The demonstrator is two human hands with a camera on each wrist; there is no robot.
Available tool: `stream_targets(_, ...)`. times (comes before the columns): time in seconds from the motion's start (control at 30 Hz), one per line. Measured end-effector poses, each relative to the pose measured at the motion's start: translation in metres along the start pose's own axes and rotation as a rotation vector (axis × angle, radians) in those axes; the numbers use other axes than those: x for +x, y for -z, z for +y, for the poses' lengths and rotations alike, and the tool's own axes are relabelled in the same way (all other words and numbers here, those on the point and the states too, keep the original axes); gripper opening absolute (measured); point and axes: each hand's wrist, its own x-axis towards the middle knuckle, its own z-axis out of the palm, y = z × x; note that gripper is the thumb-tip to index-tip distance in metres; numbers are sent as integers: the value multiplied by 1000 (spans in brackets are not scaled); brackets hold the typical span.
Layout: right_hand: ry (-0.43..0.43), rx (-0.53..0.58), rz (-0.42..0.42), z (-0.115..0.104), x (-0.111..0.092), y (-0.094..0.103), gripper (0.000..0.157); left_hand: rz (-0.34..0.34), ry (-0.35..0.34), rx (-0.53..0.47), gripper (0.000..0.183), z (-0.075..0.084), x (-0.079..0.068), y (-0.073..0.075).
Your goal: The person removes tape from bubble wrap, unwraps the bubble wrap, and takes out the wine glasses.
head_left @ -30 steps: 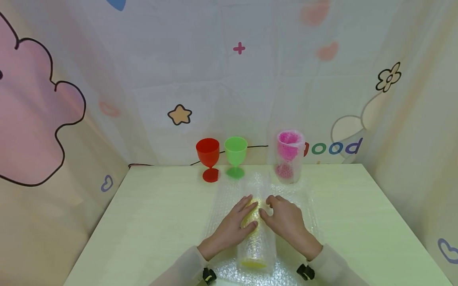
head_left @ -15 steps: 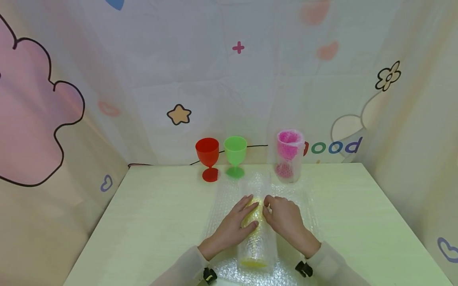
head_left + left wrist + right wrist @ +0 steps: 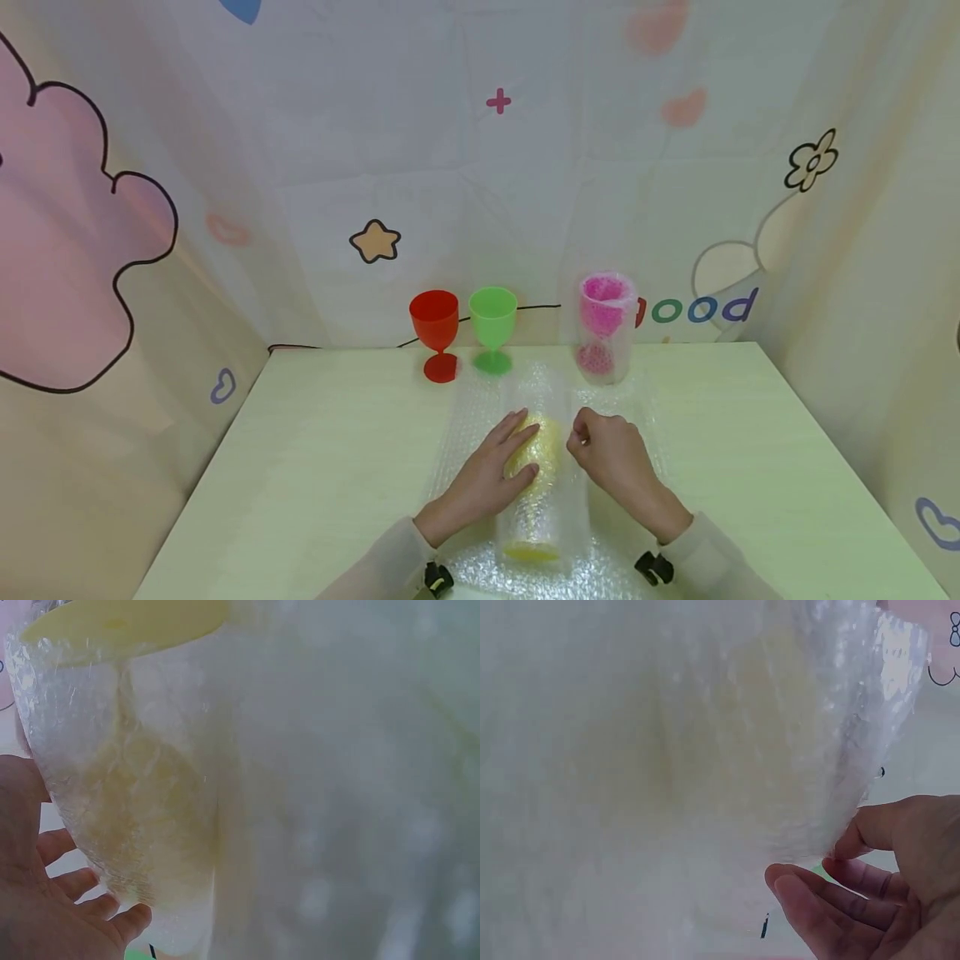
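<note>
A yellow goblet (image 3: 542, 454) lies on its side inside a roll of bubble wrap (image 3: 534, 521), its base toward the person. My left hand (image 3: 486, 473) rests on the roll's left side with fingers spread; in the left wrist view the yellow goblet (image 3: 124, 619) shows blurred through the film. On the other side, my right hand (image 3: 621, 458) pinches the free edge of the bubble wrap, thumb against curled fingers. The right wrist view shows that hand (image 3: 885, 877) at the film's edge, with the wrap (image 3: 780, 750) hiding most of the goblet.
A red goblet (image 3: 435, 321) and a green goblet (image 3: 493, 317) stand unwrapped at the table's back edge. To their right a pink goblet (image 3: 603, 321) stands upright in bubble wrap. More wrap lies flat on the pale table (image 3: 322, 450). Printed curtains hang behind.
My right hand closed on the loose edge of the bubble wrap and drew it a little to the right, off the goblet. My left hand has stayed in place.
</note>
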Motion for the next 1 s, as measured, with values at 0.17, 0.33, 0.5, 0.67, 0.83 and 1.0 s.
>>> stream_targets(0.17, 8, -6, -9, 14, -4, 3, 8, 6, 8, -11, 54, -1, -2, 1)
stream_targets(0.33, 8, -12, -47, 26, -9, 4, 9, 8, 10, -29, 54, -3, -3, 1)
stream_targets(0.5, 6, -44, -81, 37, -14, 2, 8, 5, 14, -38, 54, -5, -5, 1)
stream_targets(0.67, 95, -149, -58, 45, -17, -1, 24, 8, 14, -45, 54, -6, -5, 2)
stream_targets(0.83, 239, -284, -58, 49, -18, -6, 41, 1, 23, -47, 53, -7, -5, 2)
stream_targets(1.0, 328, -220, -229, 49, -21, -9, 46, 0, 32, -46, 53, -9, -5, 0)
